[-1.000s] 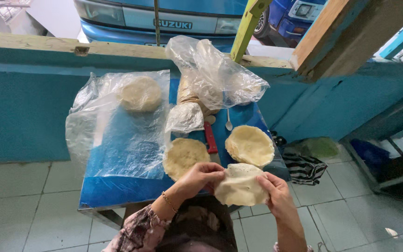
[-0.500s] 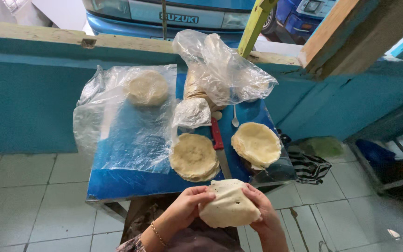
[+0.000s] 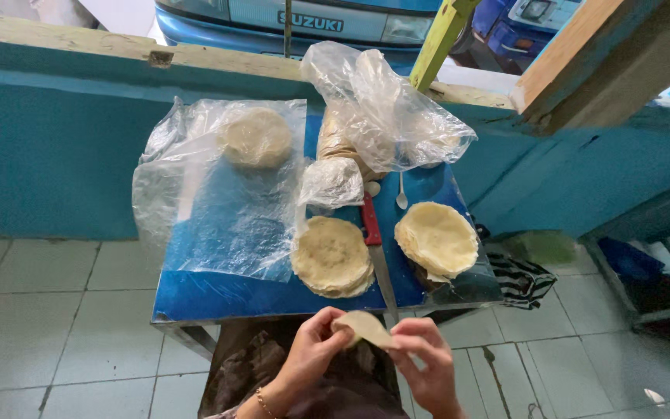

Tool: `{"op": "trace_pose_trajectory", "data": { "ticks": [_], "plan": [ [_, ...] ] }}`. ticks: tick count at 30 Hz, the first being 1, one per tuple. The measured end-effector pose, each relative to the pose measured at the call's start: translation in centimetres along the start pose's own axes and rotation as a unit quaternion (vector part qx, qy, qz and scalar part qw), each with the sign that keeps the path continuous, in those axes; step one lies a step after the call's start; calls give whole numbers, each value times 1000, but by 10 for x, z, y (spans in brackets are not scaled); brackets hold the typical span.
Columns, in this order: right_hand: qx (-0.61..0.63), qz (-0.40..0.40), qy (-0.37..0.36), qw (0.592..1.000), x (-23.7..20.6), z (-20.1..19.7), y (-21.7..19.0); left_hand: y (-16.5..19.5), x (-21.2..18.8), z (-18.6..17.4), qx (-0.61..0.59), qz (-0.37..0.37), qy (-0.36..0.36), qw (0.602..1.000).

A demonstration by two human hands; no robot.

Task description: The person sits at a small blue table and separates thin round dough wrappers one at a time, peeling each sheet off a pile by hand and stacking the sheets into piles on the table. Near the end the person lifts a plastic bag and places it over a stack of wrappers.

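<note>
1. Two stacks of thin round wrappers sit on the blue table. First though, upper left of it: a clear plastic sheet covering a pale dough round.
2. Bottom center, left hand pinches a folded wrapper just below the table edge.
3. Middle stack, then a red-handled knife.
4. Right hand grips the wrapper's other side; right stack sits above it.

Small blue table on tiled floor — carries clear plastic sheet, two stacks of round wrappers, red-handled knife, spoon, plastic bags.
</note>
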State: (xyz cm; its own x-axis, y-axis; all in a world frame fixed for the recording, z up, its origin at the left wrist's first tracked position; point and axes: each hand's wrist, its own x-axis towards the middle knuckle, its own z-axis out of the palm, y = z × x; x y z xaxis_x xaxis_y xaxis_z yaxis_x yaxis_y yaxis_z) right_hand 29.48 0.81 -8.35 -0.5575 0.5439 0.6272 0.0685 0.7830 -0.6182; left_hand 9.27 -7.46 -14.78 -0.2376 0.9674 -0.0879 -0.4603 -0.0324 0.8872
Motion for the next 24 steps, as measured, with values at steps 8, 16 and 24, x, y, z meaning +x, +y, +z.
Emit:
{"op": "trace_pose_trajectory", "data": {
  "ticks": [8, 16, 24],
  "plan": [
    [-87, -233, -177, 952, 11, 22, -54, 9, 1, 21, -399, -170, -52, 899],
    [-4, -144, -15, 989, 7, -7, -12, 38, 12, 27, -162, 28, -109, 980],
    [-35, 155, 298, 941, 86, -70, 98, 69, 145, 87, 242, 265, -23, 933]
  ]
}}
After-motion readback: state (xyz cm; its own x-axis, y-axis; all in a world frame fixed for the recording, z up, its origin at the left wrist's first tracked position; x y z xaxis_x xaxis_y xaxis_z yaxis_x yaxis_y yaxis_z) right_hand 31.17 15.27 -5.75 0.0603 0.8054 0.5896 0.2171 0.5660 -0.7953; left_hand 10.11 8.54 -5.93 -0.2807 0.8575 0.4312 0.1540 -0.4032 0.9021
